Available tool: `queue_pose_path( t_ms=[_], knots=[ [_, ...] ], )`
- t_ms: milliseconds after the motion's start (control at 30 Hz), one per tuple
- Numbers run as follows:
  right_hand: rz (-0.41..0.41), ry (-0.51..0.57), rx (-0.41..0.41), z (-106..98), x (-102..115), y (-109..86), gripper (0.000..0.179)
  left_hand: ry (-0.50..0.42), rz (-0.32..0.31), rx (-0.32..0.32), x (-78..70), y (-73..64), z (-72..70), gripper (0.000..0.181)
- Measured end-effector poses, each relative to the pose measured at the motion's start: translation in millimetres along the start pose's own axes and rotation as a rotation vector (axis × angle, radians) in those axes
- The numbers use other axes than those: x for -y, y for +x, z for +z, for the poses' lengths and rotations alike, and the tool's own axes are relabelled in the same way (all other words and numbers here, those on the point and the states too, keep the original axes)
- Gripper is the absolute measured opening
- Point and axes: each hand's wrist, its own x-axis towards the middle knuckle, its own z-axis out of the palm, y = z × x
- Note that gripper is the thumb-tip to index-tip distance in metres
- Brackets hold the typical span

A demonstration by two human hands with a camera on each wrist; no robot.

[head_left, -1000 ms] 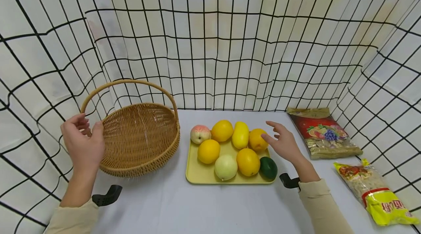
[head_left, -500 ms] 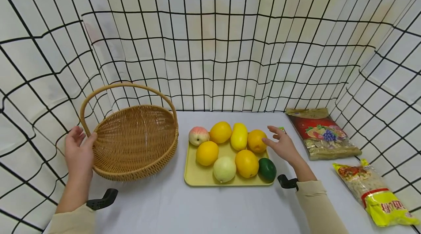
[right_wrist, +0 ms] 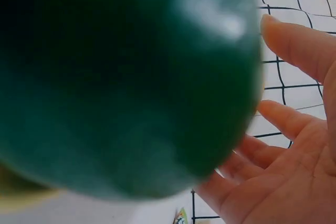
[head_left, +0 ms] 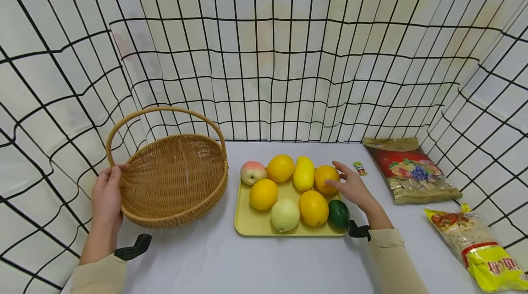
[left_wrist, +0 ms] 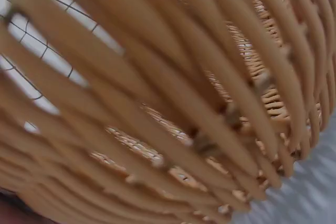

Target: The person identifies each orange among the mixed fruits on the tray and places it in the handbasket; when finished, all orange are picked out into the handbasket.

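Note:
My left hand [head_left: 108, 195] grips the left rim of a wicker basket [head_left: 175, 181] with an arched handle, by the handle's base. Woven strands of this basket [left_wrist: 173, 93] fill the left wrist view. At the right back of a yellow tray [head_left: 251, 230], my right hand [head_left: 352, 187] has its fingers spread around an orange [head_left: 323, 179]; whether they touch it is unclear. A dark green oval fruit [right_wrist: 131, 87] looms before the right wrist camera, hiding the orange, with the right hand [right_wrist: 283, 156] behind it, fingers fairly straight.
On the tray also lie a peach [head_left: 252, 173], a yellow mango-like fruit [head_left: 304, 174], a pale green round fruit [head_left: 285, 215] and several more oranges [head_left: 264, 194]. To the right are a small green packet [head_left: 360, 168], a red-gold bag [head_left: 412, 170] and a yellow bag [head_left: 478, 248]. Black grid mesh surrounds the table.
My left hand came down from beside the handle and took hold of the basket's left rim. My right hand moved left and closer around the orange, uncovering the small green packet.

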Motion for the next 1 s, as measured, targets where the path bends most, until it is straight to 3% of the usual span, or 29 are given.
queue_pose_path(
  t_ms=[133,333,433,633,1000],
  knots=[
    [0.009,0.0,0.002,5.1,-3.3,0.4,0.077,-0.09,-0.021,-0.038,3.9,-0.5,1.2,0.042],
    [0.017,0.035,-0.026,6.8,-6.4,-0.8,0.076,-0.32,0.024,0.062,15.3,4.4,6.6,0.036],
    [0.015,0.048,-0.038,7.0,-4.6,-0.7,0.074,-0.404,0.034,0.067,21.2,6.7,9.0,0.038],
    [0.05,0.038,-0.03,12.2,-0.6,0.5,0.079,-0.422,0.052,-0.003,25.3,7.2,7.8,0.042],
    [0.061,0.026,-0.028,17.3,-6.4,0.3,0.09,-0.435,0.082,0.033,30.3,4.0,3.4,0.039]
  ],
)
